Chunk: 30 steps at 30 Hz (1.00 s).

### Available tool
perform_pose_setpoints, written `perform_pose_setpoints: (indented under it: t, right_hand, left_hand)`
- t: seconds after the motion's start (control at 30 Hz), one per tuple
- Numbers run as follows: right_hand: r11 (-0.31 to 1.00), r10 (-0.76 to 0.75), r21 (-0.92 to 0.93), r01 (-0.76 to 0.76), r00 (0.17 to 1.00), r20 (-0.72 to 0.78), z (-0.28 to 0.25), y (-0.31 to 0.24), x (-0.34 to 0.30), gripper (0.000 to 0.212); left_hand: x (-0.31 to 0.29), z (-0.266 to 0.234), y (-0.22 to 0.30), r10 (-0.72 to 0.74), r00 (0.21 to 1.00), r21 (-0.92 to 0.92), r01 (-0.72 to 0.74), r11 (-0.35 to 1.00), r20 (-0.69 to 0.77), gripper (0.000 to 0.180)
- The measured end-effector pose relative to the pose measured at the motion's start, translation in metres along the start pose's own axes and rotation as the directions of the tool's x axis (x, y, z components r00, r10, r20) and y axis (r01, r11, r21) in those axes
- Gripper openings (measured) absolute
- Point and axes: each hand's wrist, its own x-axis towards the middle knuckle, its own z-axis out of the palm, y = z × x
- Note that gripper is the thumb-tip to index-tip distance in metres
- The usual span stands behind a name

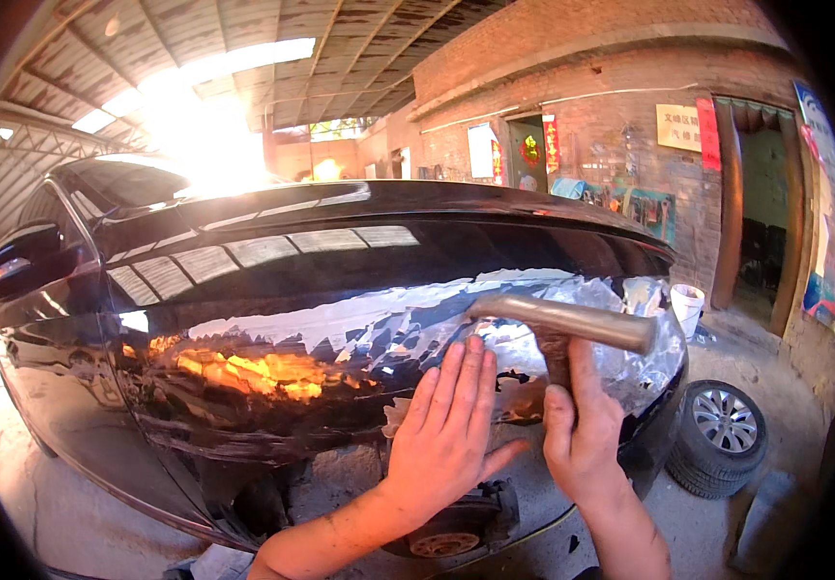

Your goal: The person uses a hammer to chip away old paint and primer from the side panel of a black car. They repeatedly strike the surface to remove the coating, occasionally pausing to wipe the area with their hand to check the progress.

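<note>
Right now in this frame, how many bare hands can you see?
2: the left hand, palm toward the scraped car fender, and the right hand to its right, gripping the hammer. No others show.

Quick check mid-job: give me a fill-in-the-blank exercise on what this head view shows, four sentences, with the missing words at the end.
1. The right hand grips the hammer by its ____.
2. The left hand, palm toward the dark car, holds ____.
3. A silver-spoked wheel lies to the ____ of both hands.
4. Beyond that wheel stands a bucket that is ____ in colour.

Missing words: handle; nothing; right; white.
</note>
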Motion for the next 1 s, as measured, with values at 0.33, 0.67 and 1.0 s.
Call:
perform_pose_setpoints:
  t: [0.33,0.67,1.0]
  right_hand:
    - [1.000,-0.010,0.001,0.011,0.993,-0.117,0.002,-0.002,0.005,0.043]
    - [0.961,0.255,0.147,-0.233,0.954,-0.157,-0.024,0.021,-0.042,0.054]
    - [0.997,-0.040,-0.070,0.027,0.980,-0.193,-0.020,0.041,-0.049,0.056]
  left_hand:
    - [0.002,-0.006,-0.001,-0.002,1.000,0.014,0.002,1.000,-0.011,0.098]
    - [0.070,-0.001,0.011,-0.082,0.989,-0.023,0.080,0.997,-0.122,0.100]
    - [0.010,0.031,0.049,0.016,0.999,-0.003,-0.016,1.000,0.035,0.096]
